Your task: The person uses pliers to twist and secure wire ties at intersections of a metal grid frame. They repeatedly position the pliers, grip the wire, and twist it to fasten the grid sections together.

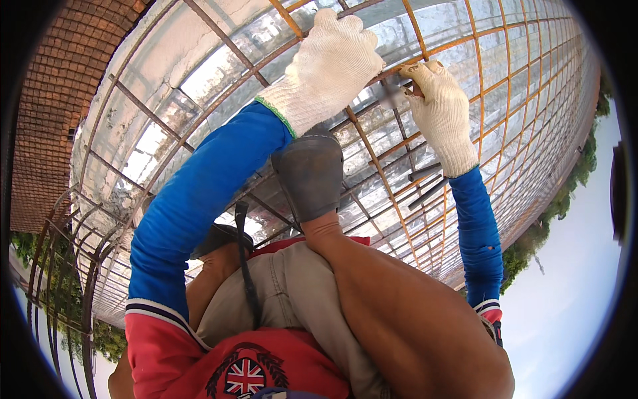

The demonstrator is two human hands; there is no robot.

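Note:
My left hand [327,74], in a white knit glove with a green cuff, is closed over the rusty rebar grid [480,63]. Its fingers curl down out of sight, apparently around a bar. To its right, my right hand [435,106], also gloved, has its fingers pinched together close to a bar crossing. A small, blurred grey-and-dark thing [393,98] shows beside those fingertips, too smeared to name. Blue sleeves cover both forearms. Beneath the grid lies shiny silver sheeting [438,26].
My dark shoe [309,174] stands on the bars between my arms. Short dark rods [425,185] lie near my right wrist. Bent rebar ends [90,266] rise at the left edge, below a brown brick-like surface [66,86]. A dark strap [244,259] hangs by my leg.

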